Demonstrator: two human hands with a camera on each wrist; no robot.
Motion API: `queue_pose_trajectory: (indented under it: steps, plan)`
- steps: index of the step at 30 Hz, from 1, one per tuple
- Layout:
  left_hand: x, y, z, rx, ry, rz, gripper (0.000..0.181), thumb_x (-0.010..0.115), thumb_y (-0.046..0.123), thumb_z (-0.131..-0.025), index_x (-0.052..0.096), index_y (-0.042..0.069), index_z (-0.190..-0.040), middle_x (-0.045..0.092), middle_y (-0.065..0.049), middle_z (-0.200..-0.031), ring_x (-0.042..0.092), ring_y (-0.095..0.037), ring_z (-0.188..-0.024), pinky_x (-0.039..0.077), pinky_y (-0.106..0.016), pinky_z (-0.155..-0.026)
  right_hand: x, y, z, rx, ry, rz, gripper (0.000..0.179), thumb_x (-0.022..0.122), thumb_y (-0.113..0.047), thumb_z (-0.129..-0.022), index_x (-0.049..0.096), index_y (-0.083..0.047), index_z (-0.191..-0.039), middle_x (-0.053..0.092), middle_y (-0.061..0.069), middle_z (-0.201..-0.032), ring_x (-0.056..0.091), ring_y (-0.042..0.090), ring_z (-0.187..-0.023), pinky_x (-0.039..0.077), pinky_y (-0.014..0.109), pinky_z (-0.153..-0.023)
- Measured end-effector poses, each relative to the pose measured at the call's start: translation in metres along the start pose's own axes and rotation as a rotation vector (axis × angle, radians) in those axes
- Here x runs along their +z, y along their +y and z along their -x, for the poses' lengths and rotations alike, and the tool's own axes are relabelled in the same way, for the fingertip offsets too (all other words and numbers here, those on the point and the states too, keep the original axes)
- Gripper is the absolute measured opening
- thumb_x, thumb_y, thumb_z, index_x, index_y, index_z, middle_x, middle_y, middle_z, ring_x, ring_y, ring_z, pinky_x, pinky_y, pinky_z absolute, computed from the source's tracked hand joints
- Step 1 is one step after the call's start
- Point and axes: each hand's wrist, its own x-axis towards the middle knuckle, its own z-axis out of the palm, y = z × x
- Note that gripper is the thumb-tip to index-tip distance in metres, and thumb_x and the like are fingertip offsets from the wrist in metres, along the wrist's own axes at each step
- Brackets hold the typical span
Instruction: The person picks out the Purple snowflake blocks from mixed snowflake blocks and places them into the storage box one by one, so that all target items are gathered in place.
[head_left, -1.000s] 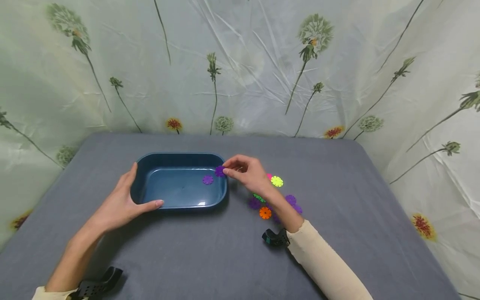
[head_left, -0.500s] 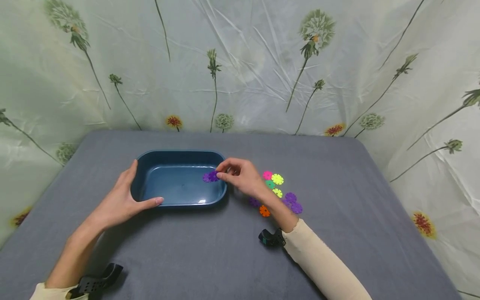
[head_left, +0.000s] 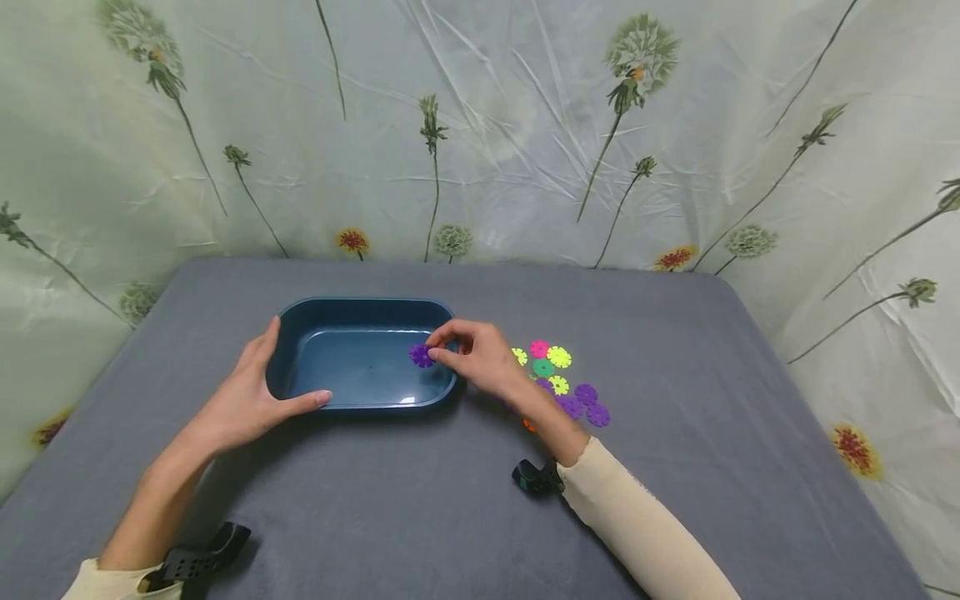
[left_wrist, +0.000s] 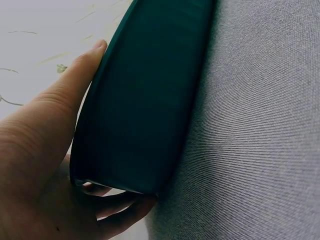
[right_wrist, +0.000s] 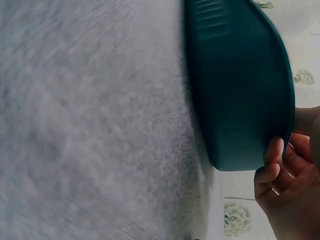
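Note:
In the head view a blue plastic tub (head_left: 360, 408) stands on the grey cloth. My left hand (head_left: 243, 400) grips its left end, the thumb along the front rim and the fingers round the end wall; the left wrist view shows that hand (left_wrist: 45, 145) against the tub's dark side (left_wrist: 140, 110). Over the tub's right end, my right hand (head_left: 476, 358) pinches a purple notched disc (head_left: 422, 356) between thumb and fingertips. In the right wrist view its fingers (right_wrist: 274, 150) overlap the tub's rim, and the disc is hidden there.
Right of the tub lie several more notched discs: pink (head_left: 539, 349), yellow (head_left: 559, 357), green (head_left: 543, 367) and purple (head_left: 597, 415). My right forearm partly covers an orange disc (head_left: 529, 425). A flowered curtain (head_left: 495, 125) hangs behind the table (head_left: 712, 417).
My right hand has moved left and inward over the tub with the purple disc. That disc now covers the purple disc seen lying in the tub earlier. My left hand keeps its grip.

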Motion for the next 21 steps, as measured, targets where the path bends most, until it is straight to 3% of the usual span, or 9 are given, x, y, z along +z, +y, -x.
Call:
queue_pose_trajectory:
  steps: [5, 11, 17, 21]
  plan:
    - [0.000, 0.000, 0.000, 0.004, 0.011, 0.006, 0.134, 0.080, 0.057, -0.085, -0.019, 0.017, -0.166, 0.000, -0.035, -0.171, 0.021, -0.062, -0.150, 0.032, -0.079, -0.107, 0.002, -0.002, -0.001, -0.015, 0.009, 0.070, 0.010, 0.077, -0.015, -0.095, 0.080, -0.013, -0.104, 0.078, 0.005, -0.099, 0.049, 0.012, -0.065, 0.038, 0.020, -0.059]
    - [0.000, 0.000, -0.001, 0.002, 0.011, 0.007, 0.134, 0.081, 0.057, -0.085, -0.019, 0.017, -0.165, 0.000, -0.034, -0.171, 0.021, -0.062, -0.151, 0.031, -0.079, -0.108, 0.002, -0.006, -0.005, 0.003, -0.013, 0.130, 0.010, 0.077, -0.015, -0.095, 0.082, -0.012, -0.103, 0.078, 0.004, -0.098, 0.058, 0.016, -0.078, 0.045, 0.021, -0.067]
    - [0.000, 0.000, -0.001, 0.000, 0.009, -0.002, 0.134, 0.080, 0.058, -0.085, -0.019, 0.017, -0.166, -0.001, -0.033, -0.172, 0.022, -0.062, -0.150, 0.032, -0.079, -0.107, 0.002, -0.010, -0.009, 0.037, -0.059, 0.195, 0.010, 0.077, -0.015, -0.095, 0.082, -0.012, -0.103, 0.078, 0.004, -0.099, 0.067, 0.019, -0.096, 0.054, 0.030, -0.085]
    - [0.000, -0.001, -0.001, 0.000, 0.008, -0.008, 0.133, 0.080, 0.058, -0.085, -0.019, 0.017, -0.166, -0.001, -0.034, -0.171, 0.022, -0.062, -0.150, 0.032, -0.079, -0.107, 0.003, -0.013, -0.013, 0.072, -0.118, 0.236, 0.009, 0.077, -0.015, -0.095, 0.082, -0.014, -0.102, 0.078, 0.002, -0.097, 0.066, 0.018, -0.096, 0.052, 0.032, -0.085]
